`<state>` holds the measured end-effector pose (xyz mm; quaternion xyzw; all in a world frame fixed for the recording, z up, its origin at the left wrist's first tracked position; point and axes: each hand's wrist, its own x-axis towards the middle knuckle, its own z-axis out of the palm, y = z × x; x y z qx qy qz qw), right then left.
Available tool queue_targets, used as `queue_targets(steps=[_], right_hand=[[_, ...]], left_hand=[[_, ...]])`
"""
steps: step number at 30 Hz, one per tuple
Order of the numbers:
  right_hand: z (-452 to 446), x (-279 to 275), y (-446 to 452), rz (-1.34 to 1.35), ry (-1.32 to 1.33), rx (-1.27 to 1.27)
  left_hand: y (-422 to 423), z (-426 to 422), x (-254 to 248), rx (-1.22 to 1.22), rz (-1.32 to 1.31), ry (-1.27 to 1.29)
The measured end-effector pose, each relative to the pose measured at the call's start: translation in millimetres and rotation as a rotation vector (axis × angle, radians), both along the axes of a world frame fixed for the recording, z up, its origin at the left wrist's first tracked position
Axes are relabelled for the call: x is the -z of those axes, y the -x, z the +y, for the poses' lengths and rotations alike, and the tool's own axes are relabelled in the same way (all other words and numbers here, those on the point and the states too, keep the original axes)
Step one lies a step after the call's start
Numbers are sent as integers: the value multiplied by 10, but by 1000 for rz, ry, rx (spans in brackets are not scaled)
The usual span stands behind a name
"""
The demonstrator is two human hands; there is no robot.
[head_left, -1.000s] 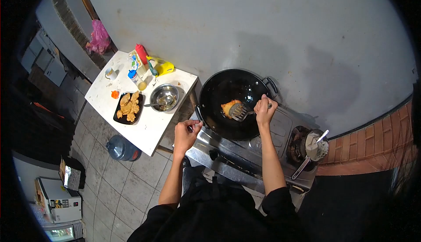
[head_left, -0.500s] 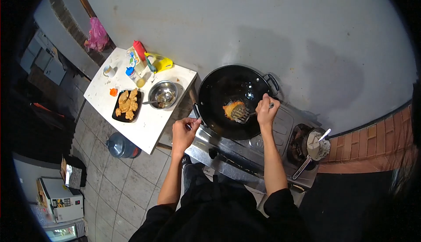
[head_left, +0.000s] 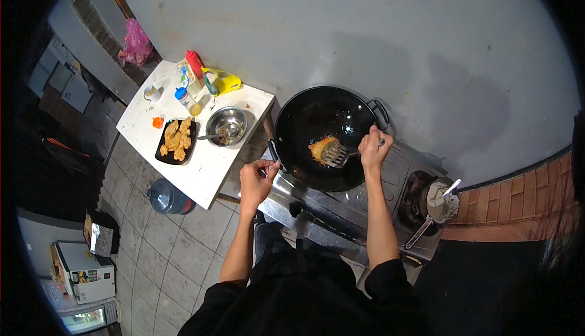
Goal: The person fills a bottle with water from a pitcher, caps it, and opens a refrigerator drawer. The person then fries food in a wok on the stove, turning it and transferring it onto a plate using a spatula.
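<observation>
A black wok [head_left: 304, 113] sits on the gas stove [head_left: 317, 214]. In it, a piece of golden fried food [head_left: 321, 148] lies in shallow oil. My right hand [head_left: 373, 147] is closed around the handle of a slotted spatula [head_left: 336, 155], whose head rests against the right side of the food. At the wok's left side, my left hand [head_left: 259, 180] has its fingers pinched together at the lower end of the wok handle [head_left: 273, 149].
Left of the stove, a white table [head_left: 201, 174] holds a black tray of fried pieces [head_left: 177, 141], a steel bowl [head_left: 226, 120] with a spoon, and several bottles [head_left: 194, 65]. On the stove's right burner stands a small pan [head_left: 445, 202]. Below the table is a water jug [head_left: 167, 197].
My right hand and the spatula have shifted only slightly, the spatula still against the food. The left hand stays at the wok handle. The whole view has moved a little.
</observation>
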<state>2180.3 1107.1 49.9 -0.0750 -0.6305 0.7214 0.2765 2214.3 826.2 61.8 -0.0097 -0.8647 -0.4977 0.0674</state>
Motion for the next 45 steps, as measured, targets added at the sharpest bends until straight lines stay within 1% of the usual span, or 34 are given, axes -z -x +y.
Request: queue_targets(steps=[2, 5, 7, 9, 12, 13, 15, 19, 20, 24, 26, 30, 32, 33, 35, 40, 42, 45], right_hand=[[13, 3, 8, 2, 33, 21], [-104, 20, 13, -63, -133, -54], [-20, -97, 44, -84, -149, -25], [76, -101, 79, -14, -322, 10], [82, -222, -6, 7, 16, -2], [47, -280, -36, 7, 14, -5], [-30, -404, -101, 74, 198, 88], [-13, -231, -100, 109, 145, 37], [-46, -229, -94, 108, 180, 33], [-122, -120, -43, 89, 167, 13], [-163, -38, -22, 73, 63, 61], [-129, 24, -28, 4, 84, -9], [-114, 69, 22, 1, -118, 21], [-103, 91, 58, 2, -121, 25], [-134, 75, 128, 92, -307, 64], [-116, 94, 166, 75, -315, 42], [-110, 69, 152, 14, -232, 19], [-61, 182, 197, 19, -257, -4]], left_hand=[[-13, 6, -3, -2, -11, 5], [-4, 11, -43, 0, -4, 0], [-23, 19, -60, -14, -14, 0], [-20, 17, -59, -9, -8, -4], [-35, -8, -20, -5, -11, -7], [-31, -4, -13, -3, -12, -5], [-29, 2, -24, -6, -15, 0], [-19, 10, -11, -4, -1, 12], [-17, 15, -19, 2, 0, 11], [-19, 20, -42, 3, 10, 14], [-24, 13, -27, 1, 5, 15], [-25, 11, 17, -10, 14, 0], [-15, 10, 38, -3, 28, -2], [-11, 6, 50, -7, 13, -8], [-14, 25, 33, -10, -4, -15], [-29, 44, 0, -40, -16, -23], [-27, 36, 23, -32, -12, -17], [-38, 26, 1, -16, 8, 7]])
